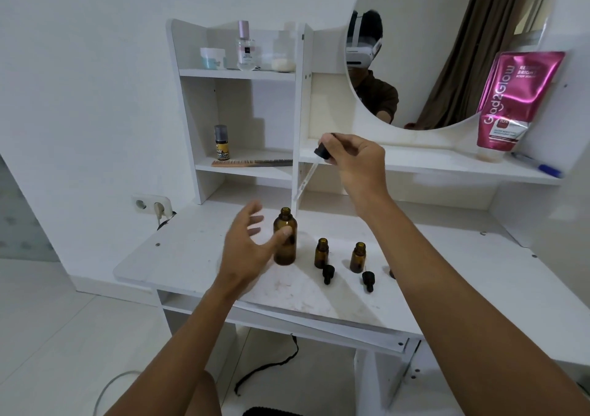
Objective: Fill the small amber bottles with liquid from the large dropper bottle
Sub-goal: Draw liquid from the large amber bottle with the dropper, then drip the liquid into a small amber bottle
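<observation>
White desk (191, 249), right hand (360, 163) pinching dropper (321, 152), left hand (245, 249) spread

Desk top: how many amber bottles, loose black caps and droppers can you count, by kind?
Large amber bottle: 1
Small amber bottles: 2
Black caps lying on the desk: 2
Dropper, held in the right hand: 1
Total: 6
A dark bit beside the right forearm is too hidden to name.
</observation>
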